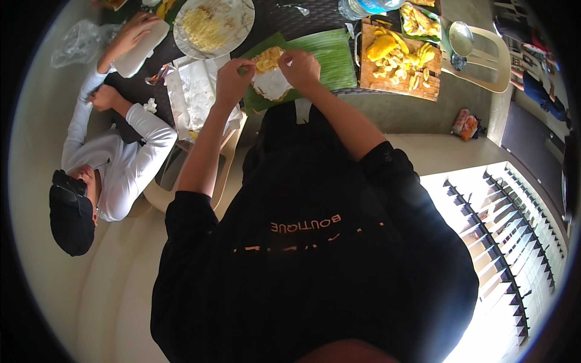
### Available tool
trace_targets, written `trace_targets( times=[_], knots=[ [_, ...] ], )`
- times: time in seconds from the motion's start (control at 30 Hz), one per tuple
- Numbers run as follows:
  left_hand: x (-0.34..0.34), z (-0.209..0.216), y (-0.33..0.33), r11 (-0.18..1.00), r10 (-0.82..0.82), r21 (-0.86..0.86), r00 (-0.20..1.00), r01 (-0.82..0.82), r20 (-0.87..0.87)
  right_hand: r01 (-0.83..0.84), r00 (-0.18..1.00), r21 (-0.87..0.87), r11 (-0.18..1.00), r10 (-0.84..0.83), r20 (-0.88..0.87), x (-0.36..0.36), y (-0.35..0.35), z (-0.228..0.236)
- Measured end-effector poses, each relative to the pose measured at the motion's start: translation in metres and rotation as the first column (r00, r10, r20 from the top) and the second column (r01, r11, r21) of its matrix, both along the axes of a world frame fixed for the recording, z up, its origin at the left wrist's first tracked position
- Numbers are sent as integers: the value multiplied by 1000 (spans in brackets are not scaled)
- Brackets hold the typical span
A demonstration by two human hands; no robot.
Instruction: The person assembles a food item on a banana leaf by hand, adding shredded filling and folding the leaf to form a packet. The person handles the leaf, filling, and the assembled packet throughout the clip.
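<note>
My left hand (233,81) is at the left side of a round whitish piece (272,84) with a browned edge, its fingertips pinched together. Yellow fruit slices (267,60), which look like banana, lie across its far part. On the other side, my right hand (299,68) has thumb and fingers closed together beside the slices. Whatever is between the fingertips of either hand is too small to make out. Under these lies a long green banana leaf (336,59) on the dark woven tabletop.
A wooden board (428,89) with cut yellow fruit stands at the right, near a water bottle (362,7). To the left are a plate (243,17) of pale shreds and a paper-lined tray (193,91). A person in white sleeves (145,130) sits at the left.
</note>
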State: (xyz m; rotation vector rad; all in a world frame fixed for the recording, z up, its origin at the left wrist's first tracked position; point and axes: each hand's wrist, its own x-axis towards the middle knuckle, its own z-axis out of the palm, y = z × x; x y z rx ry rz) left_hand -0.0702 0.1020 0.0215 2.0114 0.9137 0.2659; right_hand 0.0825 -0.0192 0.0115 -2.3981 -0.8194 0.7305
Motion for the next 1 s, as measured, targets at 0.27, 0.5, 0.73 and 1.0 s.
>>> trace_targets(
  times=[0.27, 0.5, 0.73, 1.0],
  knots=[
    [59, 24, -69, 988, -97, -105, 986, 112, 137, 118, 989, 80, 990, -110, -98, 50, -97, 30],
    [172, 15, -157, 931, -358, -34, 929, 362, 89, 378, 926, 46, 925, -376, -42, 158, -225, 29],
    [240, 10, -211, 947, -292, 76, 937, 311, -192, 265, 957, -13, 964, -265, -117, 217, -276, 21],
    [258, 7, -238, 894, -242, 289, 913, 341, -330, -49, 978, 31, 998, 55, -202, 238, -273, 22]
  ],
)
